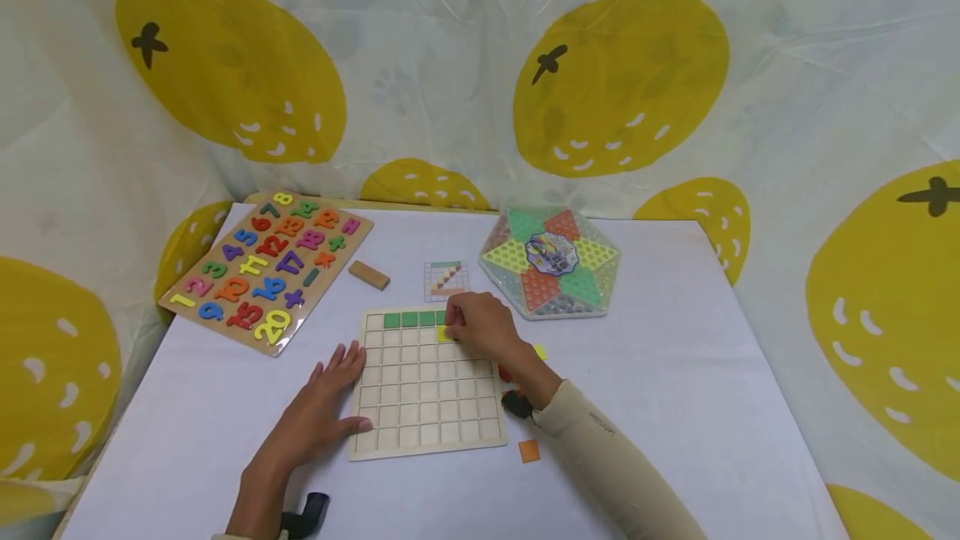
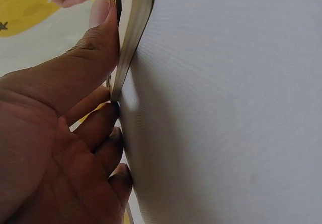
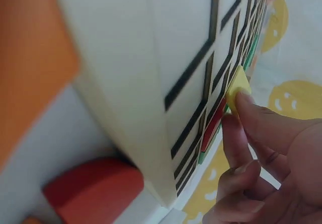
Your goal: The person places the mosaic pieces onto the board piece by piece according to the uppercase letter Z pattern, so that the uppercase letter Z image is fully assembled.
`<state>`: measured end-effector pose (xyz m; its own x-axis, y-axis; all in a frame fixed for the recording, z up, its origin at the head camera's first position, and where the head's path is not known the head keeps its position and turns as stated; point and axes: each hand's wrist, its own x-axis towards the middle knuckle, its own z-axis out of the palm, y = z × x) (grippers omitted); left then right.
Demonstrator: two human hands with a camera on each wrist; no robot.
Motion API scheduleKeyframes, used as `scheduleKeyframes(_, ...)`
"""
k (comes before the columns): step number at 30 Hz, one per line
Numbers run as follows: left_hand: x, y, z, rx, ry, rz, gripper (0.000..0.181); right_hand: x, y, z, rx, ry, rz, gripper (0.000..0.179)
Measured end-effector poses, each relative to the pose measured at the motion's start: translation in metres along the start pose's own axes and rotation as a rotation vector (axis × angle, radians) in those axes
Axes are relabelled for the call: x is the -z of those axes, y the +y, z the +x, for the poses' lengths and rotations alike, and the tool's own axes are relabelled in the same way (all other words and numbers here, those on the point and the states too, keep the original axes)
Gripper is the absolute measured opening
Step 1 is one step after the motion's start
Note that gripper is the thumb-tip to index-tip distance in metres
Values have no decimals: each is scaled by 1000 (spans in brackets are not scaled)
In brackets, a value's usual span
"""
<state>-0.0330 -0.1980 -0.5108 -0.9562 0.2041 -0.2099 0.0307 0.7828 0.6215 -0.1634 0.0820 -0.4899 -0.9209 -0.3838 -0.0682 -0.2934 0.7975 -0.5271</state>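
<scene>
A wooden grid board (image 1: 427,394) lies on the white table, with several green tiles (image 1: 409,320) along its far row. Between thumb and fingertip my right hand (image 1: 483,327) pinches a yellow tile (image 3: 238,85), tilted over the grid just below the green row. Beside it in the right wrist view, a red tile (image 3: 214,126) sits on the board, largely hidden from the head camera by the hand. My left hand (image 1: 318,411) rests at the board's left edge, fingers spread and thumb on the rim; the left wrist view shows its fingertips against the side.
Loose pieces lie right of the board, among them an orange tile (image 1: 529,451) and a red one (image 3: 95,189). Behind are a printed pattern card (image 1: 446,294), a wooden block (image 1: 369,275), a number puzzle (image 1: 300,307) at left and a hexagonal star game board (image 1: 592,282) at right.
</scene>
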Motion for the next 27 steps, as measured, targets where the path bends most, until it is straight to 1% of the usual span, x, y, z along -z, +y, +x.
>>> scheduleKeyframes(5,-1,-1,0,-3,4,8,114,-3,-2,1,-7,-23,-25,22)
scheduleKeyframes(11,0,0,-1,-2,2,8,114,6,4,-6,8,-45,36,17)
scheduleKeyframes(13,1,0,-1,-8,4,14,113,12,8,-12,-1,-46,72,16)
scheduleKeyframes(16,1,1,-1,-14,11,18,113,23,15,-23,-15,-46,84,14)
scheduleKeyframes(21,2,1,0,-13,13,21,114,36,30,-43,-66,-87,31,18)
scheduleKeyframes(24,1,0,1,-10,6,26,114,38,40,-54,-105,-132,10,21)
scheduleKeyframes(27,0,0,1,-6,2,25,114,39,46,-63,-120,-164,-8,25)
